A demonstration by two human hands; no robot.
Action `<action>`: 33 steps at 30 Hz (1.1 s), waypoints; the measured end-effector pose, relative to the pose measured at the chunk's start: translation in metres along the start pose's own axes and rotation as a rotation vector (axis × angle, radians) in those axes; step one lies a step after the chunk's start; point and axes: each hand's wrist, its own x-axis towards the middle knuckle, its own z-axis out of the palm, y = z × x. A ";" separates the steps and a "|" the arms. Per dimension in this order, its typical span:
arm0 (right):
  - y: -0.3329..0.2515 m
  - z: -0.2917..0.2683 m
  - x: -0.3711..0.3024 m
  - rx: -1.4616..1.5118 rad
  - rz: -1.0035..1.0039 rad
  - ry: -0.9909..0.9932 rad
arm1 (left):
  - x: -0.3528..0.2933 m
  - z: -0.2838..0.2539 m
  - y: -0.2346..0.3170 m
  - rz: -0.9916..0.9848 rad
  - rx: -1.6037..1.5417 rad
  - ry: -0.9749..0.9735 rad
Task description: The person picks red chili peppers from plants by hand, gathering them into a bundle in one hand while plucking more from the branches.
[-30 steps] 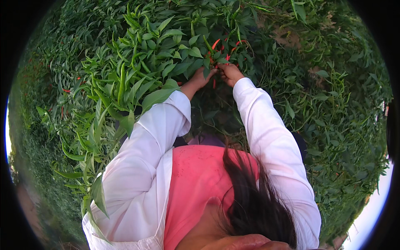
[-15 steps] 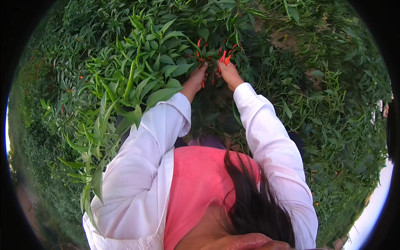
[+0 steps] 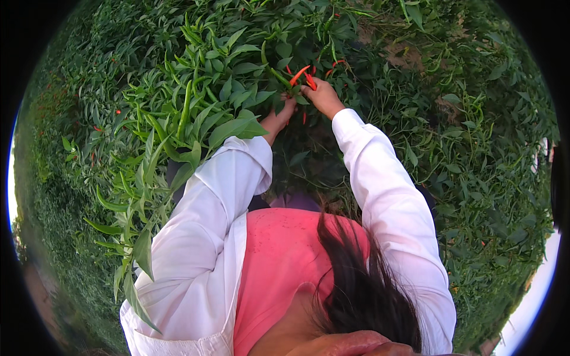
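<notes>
Red chili peppers [image 3: 310,82] stick up from the closed fingers of my right hand [image 3: 322,98], at the upper middle of the head view. Close beside it, a longer red chili [image 3: 300,75] slants up; whether it is in the hand or still on the plant is unclear. My left hand [image 3: 284,113] is just left of the right, closed among the stems and partly covered by leaves. What its fingers grip is hidden. A green chili [image 3: 279,77] points down toward both hands from the chili plant [image 3: 237,95].
Tall branches with large green chilies [image 3: 186,110] lean over my left forearm. Dense chili plants [image 3: 469,154] spread on both sides. More red chilies [image 3: 336,63] hang just beyond my right hand. Bare soil [image 3: 407,56] shows at the upper right.
My right hand has tilted and shifted slightly, and the red chilies by its fingers now lean differently. My left hand has moved slightly down and is more covered by leaves.
</notes>
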 end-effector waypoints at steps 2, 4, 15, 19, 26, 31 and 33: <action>-0.009 0.002 -0.004 -0.078 0.066 0.236 | 0.005 -0.004 -0.006 0.038 -0.004 -0.052; -0.016 0.009 -0.009 -0.101 0.038 0.379 | 0.010 -0.006 -0.010 0.116 -0.007 -0.108; -0.014 0.010 0.003 -0.437 0.131 0.154 | 0.002 -0.002 -0.012 0.174 0.072 -0.105; -0.004 0.009 0.006 -0.565 0.121 0.102 | 0.001 0.000 -0.018 0.269 0.117 -0.106; 0.030 0.002 0.014 -0.248 0.141 0.023 | 0.003 -0.012 -0.017 0.910 0.592 -0.174; 0.040 -0.005 0.007 0.014 0.400 0.251 | 0.003 -0.013 -0.013 0.822 0.815 -0.378; 0.035 -0.015 -0.002 -0.033 0.299 0.237 | 0.003 -0.016 -0.020 0.607 0.916 -0.524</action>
